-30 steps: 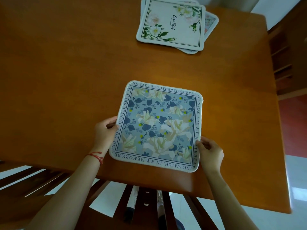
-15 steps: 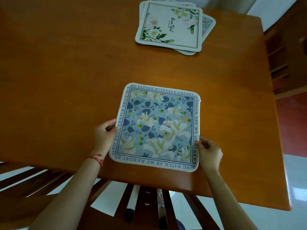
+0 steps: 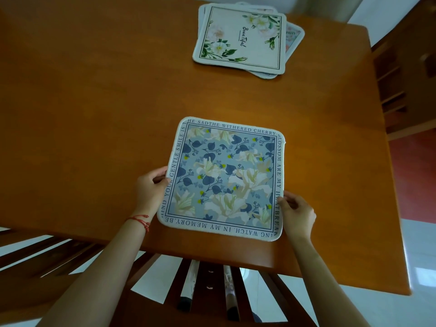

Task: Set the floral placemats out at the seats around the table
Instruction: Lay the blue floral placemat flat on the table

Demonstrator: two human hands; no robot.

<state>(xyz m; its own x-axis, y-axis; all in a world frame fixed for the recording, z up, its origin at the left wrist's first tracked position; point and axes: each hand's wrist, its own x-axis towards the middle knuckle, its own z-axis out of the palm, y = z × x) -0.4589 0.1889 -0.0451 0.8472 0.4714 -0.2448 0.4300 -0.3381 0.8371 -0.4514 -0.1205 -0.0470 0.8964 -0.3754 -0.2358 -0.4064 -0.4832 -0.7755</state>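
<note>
Hidden or cut off: the stack of placemats [image 3: 245,38] at the far edge shows only its top mat in full — a cream one with white flowers and green leaves; the mats under it peek out at the right and near edges, and how many there are cannot be told; the top corners of the stack run up to the frame edge
Lettering: the border text on the blue placemat [image 3: 224,179] is partly covered at both hands and breaks off at the rounded corners
Fingers: under the mat's edges the fingers of both hands are hidden, so only thumbs and knuckles show
Left hand [image 3: 151,188]: at the mat's left edge, thumb on top of the border, fingers curled beneath — pinching the edge; a red string bracelet [image 3: 140,220] sits on the wrist
Right hand [image 3: 298,214]: at the mat's right edge near the lower corner, thumb tip on the border, fingers curled under, pinching that edge too
Arms: both forearms reach up from the bottom of the frame, well apart, one to each side of the mat
Blue placemat: lies on the wooden surface [image 3: 94,102] near its near edge, roughly square to it, well apart from the stack
Chair [image 3: 205,293]: dark wooden slats show below the near edge, mostly tucked under
</note>
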